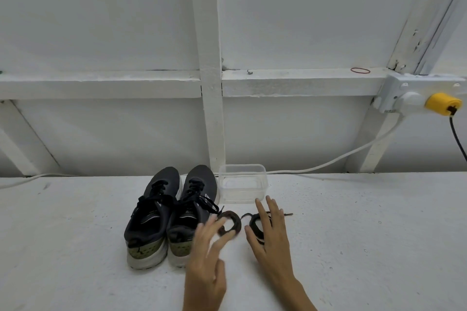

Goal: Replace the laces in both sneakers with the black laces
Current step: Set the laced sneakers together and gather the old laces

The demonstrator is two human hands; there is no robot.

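Two dark sneakers stand side by side on the white floor, toes toward the wall: the left sneaker (pixel 150 214) and the right sneaker (pixel 193 207), both laced with dark laces. Right of them lie two coiled black lace bundles. My left hand (pixel 209 257) hovers with fingers spread over the left coil (pixel 231 218), blurred by motion. My right hand (pixel 270 235) lies flat with straight fingers over the right coil (pixel 254 222), partly hiding it. A lace tip (pixel 288 214) sticks out to the right.
A clear plastic container (pixel 242 182) sits against the wall behind the coils. A white cable (pixel 341 156) runs along the wall to an outlet box (pixel 404 93) with a yellow plug (pixel 442 103). A red rubber band (pixel 360 70) lies on the ledge.
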